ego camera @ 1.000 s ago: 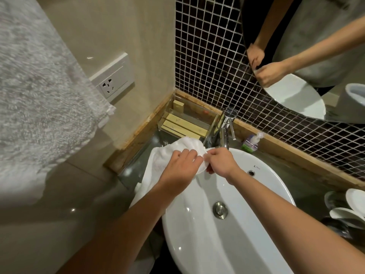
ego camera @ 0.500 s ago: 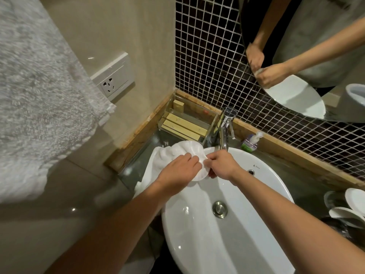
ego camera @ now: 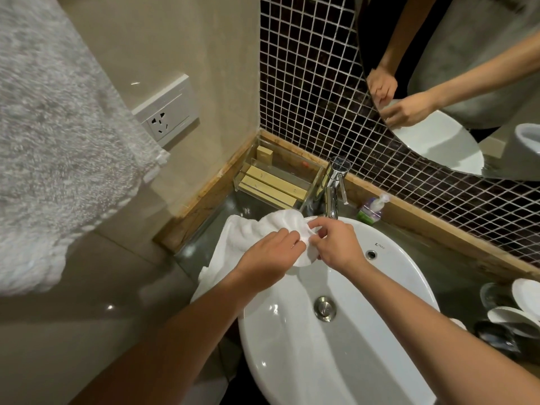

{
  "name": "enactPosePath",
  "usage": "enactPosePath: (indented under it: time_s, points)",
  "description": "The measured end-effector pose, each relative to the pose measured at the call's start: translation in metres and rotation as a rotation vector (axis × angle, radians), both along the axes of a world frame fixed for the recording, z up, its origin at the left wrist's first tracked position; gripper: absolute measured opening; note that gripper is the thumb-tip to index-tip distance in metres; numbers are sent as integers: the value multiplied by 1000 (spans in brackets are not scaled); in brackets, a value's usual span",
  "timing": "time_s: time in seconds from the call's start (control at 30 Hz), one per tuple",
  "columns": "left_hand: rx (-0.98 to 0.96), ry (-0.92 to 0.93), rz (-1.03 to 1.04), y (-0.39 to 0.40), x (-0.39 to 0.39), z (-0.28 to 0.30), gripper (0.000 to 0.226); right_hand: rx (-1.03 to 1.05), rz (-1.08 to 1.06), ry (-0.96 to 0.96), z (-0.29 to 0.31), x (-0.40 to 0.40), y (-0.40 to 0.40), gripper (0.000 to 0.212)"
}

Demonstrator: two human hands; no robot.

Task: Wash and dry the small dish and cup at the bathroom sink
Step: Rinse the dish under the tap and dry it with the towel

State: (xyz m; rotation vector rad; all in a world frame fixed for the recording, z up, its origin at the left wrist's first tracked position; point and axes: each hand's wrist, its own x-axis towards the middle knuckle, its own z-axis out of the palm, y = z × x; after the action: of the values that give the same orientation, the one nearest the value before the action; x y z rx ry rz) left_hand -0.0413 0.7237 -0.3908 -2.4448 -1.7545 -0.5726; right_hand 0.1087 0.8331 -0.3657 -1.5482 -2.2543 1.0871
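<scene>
A small round white dish is held over the far left rim of the white sink, mostly wrapped in a white towel. My left hand presses the towel against the dish from the left. My right hand pinches the dish's rim and the towel's edge from the right, just below the chrome faucet. The towel trails down over the sink's left edge. I cannot tell a cup apart among the items at the right.
White plates and dark glassware stand on the counter at the far right. A soap bottle and an acrylic tray sit behind the sink. A thick towel hangs at the left beside a wall socket.
Both hands have worked the towel around the dish. My right hand's fingers have shifted along the rim, and the towel bunch sits slightly higher towards the faucet.
</scene>
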Motion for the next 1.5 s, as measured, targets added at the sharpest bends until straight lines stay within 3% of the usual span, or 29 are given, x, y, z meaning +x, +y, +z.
enactPosePath:
  time_s: [0.2,0.43,0.6,0.77,0.93,1.03,1.13,1.27,1.33,1.5]
  points:
    - [-7,79,-67,6,-2,14,14,-150,-117,167,5,-5,1,27]
    - [100,-117,128,-2,32,8,20,-266,-246,244,1,-7,4,27]
    - [-113,60,-55,-3,9,0,20,-373,-233,216,-1,1,11,26]
    - [-114,130,-74,12,-4,6,19,-421,-287,256,-1,1,13,26]
    - [52,-26,38,10,17,9,15,-378,-329,258,-10,-7,4,27]
    - [27,-45,43,7,21,5,14,-353,-378,252,-17,-6,0,25]
    - [-119,37,-54,2,15,-2,16,-367,-379,251,-21,-2,1,25]
    - [-150,281,-249,2,3,-4,14,-295,-214,143,-21,3,1,27]
    - [-154,219,-201,1,0,-6,11,-243,-151,95,-23,5,1,28]
    - [-116,-181,212,7,6,-1,23,-307,-260,111,-25,8,0,27]
